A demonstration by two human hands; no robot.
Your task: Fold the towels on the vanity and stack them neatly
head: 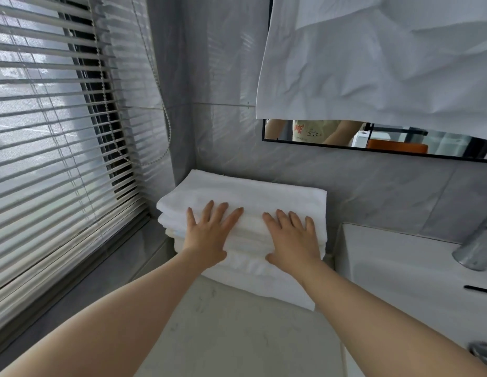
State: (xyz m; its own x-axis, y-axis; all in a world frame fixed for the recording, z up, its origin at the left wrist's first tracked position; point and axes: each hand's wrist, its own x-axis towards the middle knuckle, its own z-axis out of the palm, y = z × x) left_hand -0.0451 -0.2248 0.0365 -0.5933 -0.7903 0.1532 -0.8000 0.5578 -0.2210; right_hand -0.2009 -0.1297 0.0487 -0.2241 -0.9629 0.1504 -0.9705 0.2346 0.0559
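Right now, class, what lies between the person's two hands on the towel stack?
Only a bare strip of the top folded towel; the left hand and right hand press flat on it, apart. The head view shows it.

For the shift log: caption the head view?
The left hand and right hand press flat on stacked white towels on the vanity, beside the sink.

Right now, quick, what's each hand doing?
Left hand: open, pressing flat on the towels.
Right hand: open, pressing flat on the towels too.
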